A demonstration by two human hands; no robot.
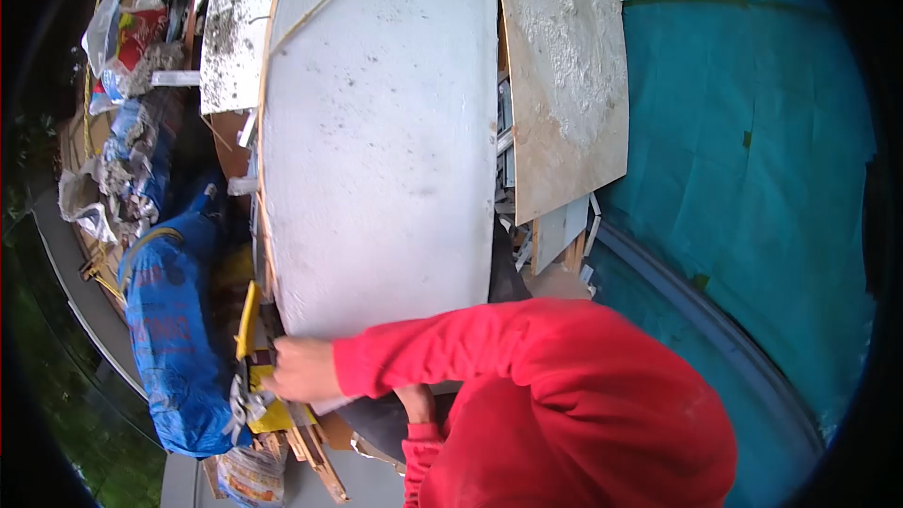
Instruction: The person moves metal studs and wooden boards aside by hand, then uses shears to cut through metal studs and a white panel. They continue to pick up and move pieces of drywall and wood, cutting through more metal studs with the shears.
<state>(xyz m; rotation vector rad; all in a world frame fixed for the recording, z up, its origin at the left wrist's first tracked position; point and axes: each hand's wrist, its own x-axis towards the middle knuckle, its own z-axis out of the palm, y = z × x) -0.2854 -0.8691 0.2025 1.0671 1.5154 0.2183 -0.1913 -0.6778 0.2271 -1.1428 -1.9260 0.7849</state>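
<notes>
My right hand (306,370), in a red sleeve, reaches across to the left with its fingers curled. It is closed at a hand tool that looks like snips (246,327), with a yellow handle pointing up and grey metal jaws lower down. The fingertips are partly hidden, so the exact grip does not show clearly. My left hand (415,402) is below the right forearm, close to my body. Only its wrist and back show, and its fingers are hidden. Just past my right hand is the near end of a long white panel (381,150).
A blue printed bag (169,339) lies left of the tool. Wood strips (315,452) and a whitish sack (252,473) are below it. A plaster-smeared board (569,75) lies right of the panel, over metal scraps. Teal sheeting (743,132) covers the right side.
</notes>
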